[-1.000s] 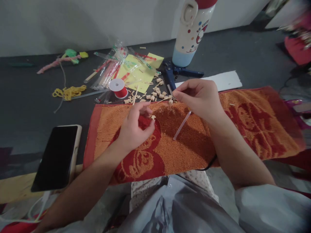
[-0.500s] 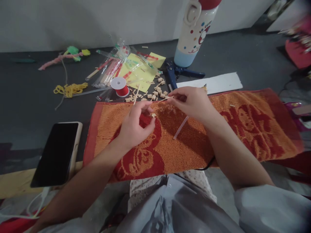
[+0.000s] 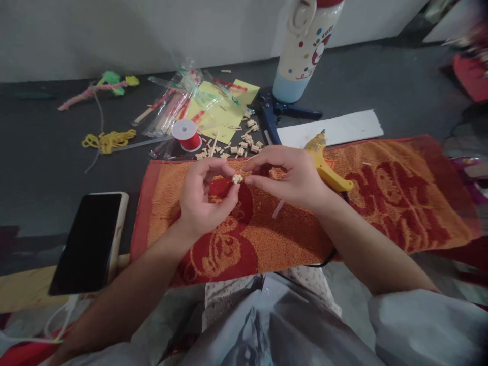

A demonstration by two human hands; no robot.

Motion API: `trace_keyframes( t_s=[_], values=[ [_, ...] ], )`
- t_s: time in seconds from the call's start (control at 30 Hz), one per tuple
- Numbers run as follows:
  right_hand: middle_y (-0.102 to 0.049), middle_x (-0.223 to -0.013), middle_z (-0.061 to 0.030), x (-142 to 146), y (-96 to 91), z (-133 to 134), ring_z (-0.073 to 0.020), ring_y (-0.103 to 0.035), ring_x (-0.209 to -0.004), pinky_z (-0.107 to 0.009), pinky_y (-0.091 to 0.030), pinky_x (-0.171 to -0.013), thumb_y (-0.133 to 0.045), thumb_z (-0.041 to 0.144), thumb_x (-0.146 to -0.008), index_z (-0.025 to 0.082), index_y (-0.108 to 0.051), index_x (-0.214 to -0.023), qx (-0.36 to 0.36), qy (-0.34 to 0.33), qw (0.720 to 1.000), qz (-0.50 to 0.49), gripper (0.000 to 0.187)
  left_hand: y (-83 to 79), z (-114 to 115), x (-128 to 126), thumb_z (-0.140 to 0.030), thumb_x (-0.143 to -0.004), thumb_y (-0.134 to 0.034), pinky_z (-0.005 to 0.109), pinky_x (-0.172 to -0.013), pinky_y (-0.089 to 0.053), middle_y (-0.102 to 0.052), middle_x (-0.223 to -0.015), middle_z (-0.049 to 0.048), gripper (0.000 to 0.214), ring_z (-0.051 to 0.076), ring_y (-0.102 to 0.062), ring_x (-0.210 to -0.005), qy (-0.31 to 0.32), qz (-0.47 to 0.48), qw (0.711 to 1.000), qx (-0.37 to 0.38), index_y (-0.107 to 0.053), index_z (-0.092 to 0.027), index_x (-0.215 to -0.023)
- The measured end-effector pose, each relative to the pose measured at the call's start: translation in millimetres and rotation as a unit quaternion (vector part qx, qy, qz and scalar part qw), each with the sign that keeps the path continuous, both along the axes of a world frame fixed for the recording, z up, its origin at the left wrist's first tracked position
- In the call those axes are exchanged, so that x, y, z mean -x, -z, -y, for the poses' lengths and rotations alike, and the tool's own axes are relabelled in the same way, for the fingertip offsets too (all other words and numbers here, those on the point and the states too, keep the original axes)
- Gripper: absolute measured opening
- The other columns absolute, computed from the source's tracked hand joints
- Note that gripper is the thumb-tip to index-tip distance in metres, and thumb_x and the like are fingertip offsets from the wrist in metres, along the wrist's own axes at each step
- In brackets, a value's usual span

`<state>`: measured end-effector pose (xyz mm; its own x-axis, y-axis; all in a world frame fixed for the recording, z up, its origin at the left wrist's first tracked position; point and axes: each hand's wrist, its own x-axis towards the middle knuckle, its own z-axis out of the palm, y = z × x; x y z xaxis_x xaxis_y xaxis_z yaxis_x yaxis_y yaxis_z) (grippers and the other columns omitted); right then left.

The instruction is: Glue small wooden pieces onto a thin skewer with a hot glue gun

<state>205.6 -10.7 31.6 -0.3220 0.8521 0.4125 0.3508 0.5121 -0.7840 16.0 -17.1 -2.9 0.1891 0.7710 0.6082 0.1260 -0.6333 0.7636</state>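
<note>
My left hand (image 3: 208,195) pinches a small flower-like cluster of pale wooden stick pieces (image 3: 237,179) between thumb and fingertips. Close against the cluster's right side is my right hand (image 3: 292,175), its thumb and index finger drawn near each other. Whatever tiny thing lies between those fingertips is too small to make out. Both hands are above an orange and red towel (image 3: 290,244). A yellow glue gun (image 3: 328,168) lies just beyond my right hand, and a translucent strip (image 3: 278,208) rests on the towel below it.
Cut stick pieces (image 3: 242,149) lie scattered behind the towel, beside a red spool (image 3: 186,136) and yellow paper (image 3: 229,112). Farther back are blue-handled cutters (image 3: 271,119), a white board (image 3: 343,128) and a tall bottle (image 3: 295,66). A phone (image 3: 89,239) sits left.
My right hand has come left and toward me, from the stick pieces behind the towel to the cluster. The glue gun, mostly hidden before, now shows. My left hand has shifted slightly left.
</note>
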Motion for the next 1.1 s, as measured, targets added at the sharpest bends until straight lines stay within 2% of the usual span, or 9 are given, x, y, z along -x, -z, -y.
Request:
trace_keyframes(
  t_s=[0.13, 0.37, 0.5, 0.63, 0.73, 0.93, 1.1],
  values=[
    [-0.073, -0.080, -0.0057, 1.7, 4.2, 0.0, -0.0119, -0.064, -0.072, -0.025, -0.051, -0.066, -0.068, 0.023, -0.084, 0.014, -0.073, -0.084, -0.090, -0.042, 0.995, -0.016, 0.010, 3.4, -1.8, 0.0, -0.019, -0.081, -0.069, 0.032, -0.077, -0.060, -0.062, -0.092, 0.0035, 0.040, 0.015, -0.065, -0.083, 0.012, 0.010, 0.999, -0.038, -0.054, -0.029, -0.117],
    [-0.073, -0.078, -0.0048, 0.4, 3.7, 0.9, -0.0123, -0.065, -0.074, -0.026, -0.054, -0.068, -0.068, 0.021, -0.085, 0.015, -0.071, -0.083, -0.147, -0.049, 0.988, -0.011, 0.007, -1.4, 0.1, 2.4, -0.016, -0.080, -0.071, 0.029, -0.077, -0.059, -0.067, -0.094, 0.0037, 0.038, 0.014, -0.067, -0.084, 0.009, -0.005, 1.000, -0.029, -0.059, -0.026, -0.115],
    [-0.073, -0.078, -0.0044, 1.0, 5.6, 1.7, -0.0124, -0.067, -0.074, -0.025, -0.056, -0.069, -0.068, 0.021, -0.085, 0.016, -0.071, -0.083, -0.179, -0.025, 0.983, -0.017, 0.006, -9.8, -4.5, 4.9, -0.014, -0.074, -0.076, 0.025, -0.077, -0.057, -0.072, -0.089, 0.0018, 0.027, 0.012, -0.068, -0.083, -0.020, -0.067, 0.991, -0.113, -0.069, -0.021, -0.099],
    [-0.074, -0.080, -0.0049, 1.7, 9.3, 2.4, -0.0126, -0.069, -0.076, -0.024, -0.058, -0.069, -0.067, 0.021, -0.085, 0.016, -0.072, -0.086, -0.198, -0.012, 0.980, -0.016, 0.007, -15.2, -6.3, 4.2, -0.012, -0.076, -0.074, 0.020, -0.069, -0.056, -0.074, -0.084, -0.0016, 0.022, 0.009, -0.069, -0.074, -0.032, -0.079, 0.987, -0.134, -0.073, -0.024, -0.095],
    [-0.074, -0.080, -0.0057, 2.9, 12.4, 3.1, -0.0135, -0.070, -0.077, -0.024, -0.059, -0.068, -0.067, 0.022, -0.085, 0.016, -0.073, -0.085, -0.209, 0.005, 0.978, -0.015, 0.008, -15.8, -5.3, 3.2, -0.009, -0.076, -0.074, 0.016, -0.068, -0.055, -0.075, -0.083, -0.0008, 0.021, 0.007, -0.069, -0.072, -0.025, -0.072, 0.986, -0.151, -0.073, -0.021, -0.092],
    [-0.075, -0.076, -0.0052, 5.6, 17.0, 4.3, -0.0147, -0.071, -0.075, -0.026, -0.060, -0.067, -0.068, 0.017, -0.084, 0.016, -0.073, -0.082, -0.231, 0.020, 0.972, -0.027, 0.006, -13.8, -2.8, 4.0, -0.013, -0.078, -0.072, 0.019, -0.065, -0.056, -0.075, -0.083, -0.0008, 0.013, 0.009, -0.069, -0.071, -0.054, -0.107, 0.983, -0.136, -0.074, -0.021, -0.088],
    [-0.075, -0.075, -0.0047, 5.8, 19.0, 4.8, -0.0145, -0.071, -0.073, -0.026, -0.060, -0.068, -0.068, 0.014, -0.082, 0.017, -0.072, -0.081, -0.233, 0.019, 0.972, -0.028, 0.006, -12.0, -1.8, 4.3, -0.013, -0.079, -0.071, 0.019, -0.067, -0.055, -0.075, -0.083, -0.0001, 0.013, 0.008, -0.068, -0.071, -0.045, -0.115, 0.984, -0.126, -0.073, -0.020, -0.089]
  ],
)
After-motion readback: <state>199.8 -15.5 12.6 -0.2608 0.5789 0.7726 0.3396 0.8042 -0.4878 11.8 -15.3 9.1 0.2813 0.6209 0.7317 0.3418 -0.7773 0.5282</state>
